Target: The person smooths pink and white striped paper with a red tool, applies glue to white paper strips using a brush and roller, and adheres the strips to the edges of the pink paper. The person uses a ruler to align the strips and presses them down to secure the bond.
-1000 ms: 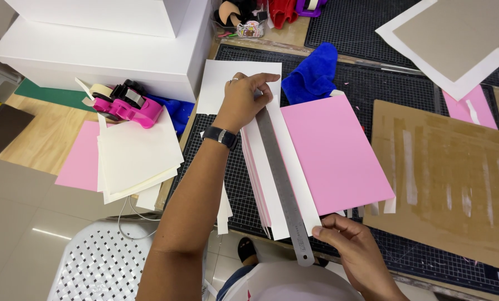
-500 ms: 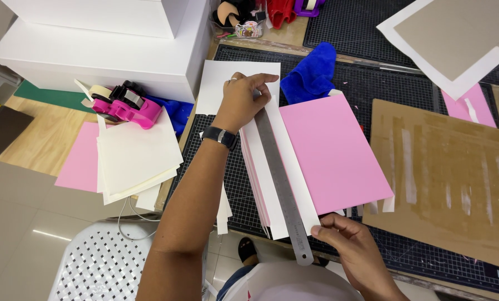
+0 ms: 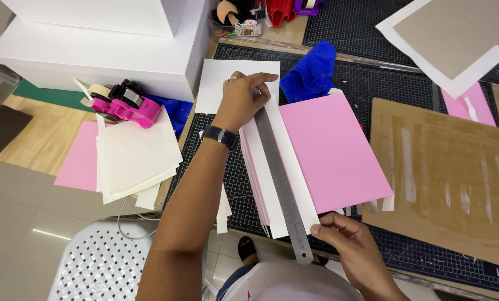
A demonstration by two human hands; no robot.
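A long steel ruler [image 3: 280, 181] lies lengthwise on a stack of white and pink sheets on the black cutting mat [image 3: 366, 95]. The top pink sheet [image 3: 332, 150] lies just right of the ruler, with a white strip showing on both sides of it. My left hand [image 3: 243, 100], with a dark watch on the wrist, presses down on the ruler's far end. My right hand [image 3: 347, 239] pinches the near end of the ruler and the sheets' near edge.
A pink tape dispenser [image 3: 124, 103] sits on a pile of cream sheets [image 3: 135, 153] at the left, beside large white boxes [image 3: 102, 44]. A blue cloth [image 3: 311, 69] lies behind the stack. Brown cardboard [image 3: 450, 173] covers the mat at the right. A white perforated stool [image 3: 96, 262] stands below.
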